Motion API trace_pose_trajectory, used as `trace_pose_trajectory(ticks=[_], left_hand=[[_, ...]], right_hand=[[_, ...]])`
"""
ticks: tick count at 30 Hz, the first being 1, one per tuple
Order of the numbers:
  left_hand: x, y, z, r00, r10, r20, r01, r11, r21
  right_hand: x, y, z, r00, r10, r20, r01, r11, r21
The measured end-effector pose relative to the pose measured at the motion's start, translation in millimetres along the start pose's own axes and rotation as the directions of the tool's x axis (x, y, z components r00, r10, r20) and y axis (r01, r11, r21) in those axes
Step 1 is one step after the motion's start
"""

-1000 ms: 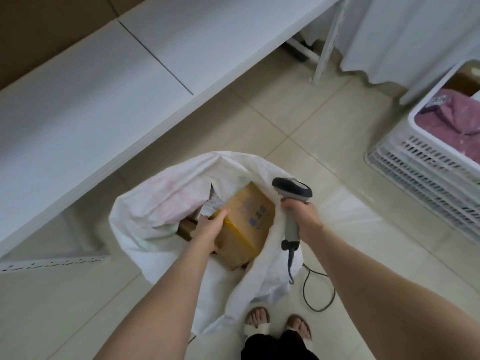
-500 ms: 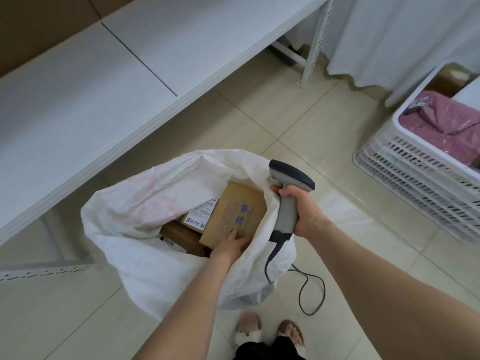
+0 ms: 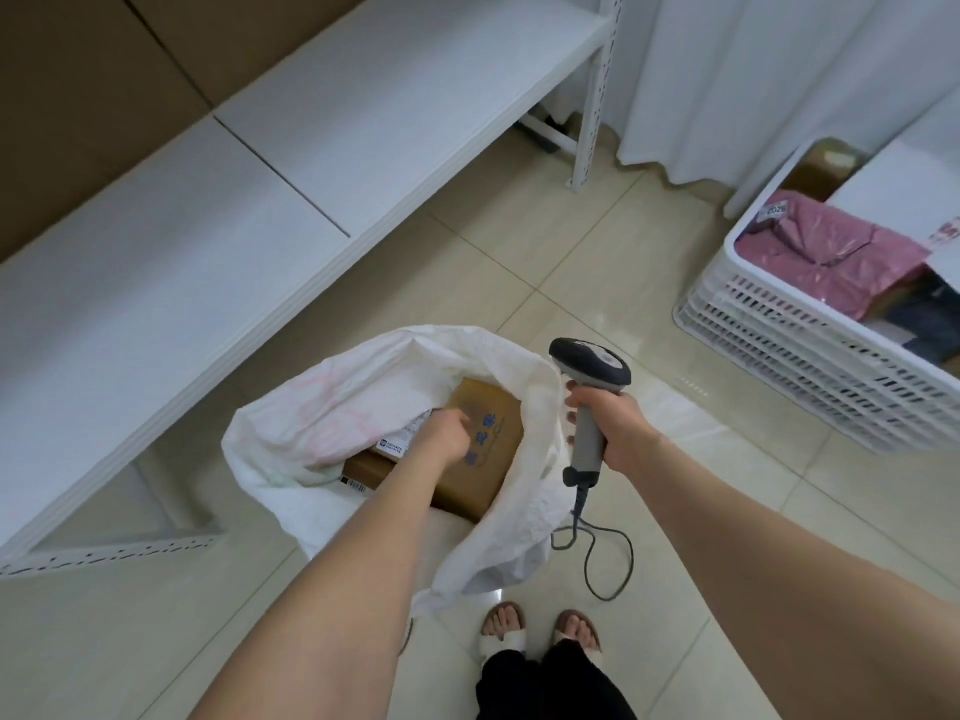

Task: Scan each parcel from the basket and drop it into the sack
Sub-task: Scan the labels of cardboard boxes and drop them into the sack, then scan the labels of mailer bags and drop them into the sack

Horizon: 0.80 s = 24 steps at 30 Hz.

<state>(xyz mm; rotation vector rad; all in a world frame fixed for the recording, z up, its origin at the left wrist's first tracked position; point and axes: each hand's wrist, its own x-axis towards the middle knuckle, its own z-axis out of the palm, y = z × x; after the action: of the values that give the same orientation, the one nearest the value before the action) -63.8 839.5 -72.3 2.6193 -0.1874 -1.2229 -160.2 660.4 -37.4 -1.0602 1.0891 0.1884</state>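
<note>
The brown parcel (image 3: 491,462) lies in the sack (image 3: 537,491) under the left hand (image 3: 441,433) (grip unclear), the right hand (image 3: 618,428) grips the scanner (image 3: 589,363), and the basket (image 3: 769,335) holds pink parcels (image 3: 831,257) yet to scan.

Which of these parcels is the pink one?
The soft bag in the white basket on the right; the parcels in the sack are brown boxes.

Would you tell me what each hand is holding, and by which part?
The right hand grips the scanner by its handle. The left hand rests on the brown parcel inside the sack; whether it grips cannot be told.
</note>
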Motion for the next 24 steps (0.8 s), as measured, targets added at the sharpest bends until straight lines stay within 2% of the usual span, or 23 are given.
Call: trace_pose_trajectory(ticks=[6,12,17,24], left_hand=[[-72,55,-72,0.998,0.048,-0.026,-0.048,0.998,0.033],[-131,139,-121,0.976,0.21,-0.064,-0.201,0.972,0.123],[-155,223,-131,0.942,0.329,-0.072,-0.314,0.935,0.162],[-180,364,-101,0.883,0.467,-0.044,-0.447,0.867,0.222]], right_hand=[[-84,-57,-19,1.0,-0.012,0.005,0.011,0.991,0.131],[-156,-105,-48,0.996,-0.078,-0.043,0.086,0.966,0.242],[-190,-132,-97,0.984,-0.135,-0.114,0.167,0.919,0.356],[-198,-171,-212,0.976,-0.095,-0.197,0.179,0.864,0.471]])
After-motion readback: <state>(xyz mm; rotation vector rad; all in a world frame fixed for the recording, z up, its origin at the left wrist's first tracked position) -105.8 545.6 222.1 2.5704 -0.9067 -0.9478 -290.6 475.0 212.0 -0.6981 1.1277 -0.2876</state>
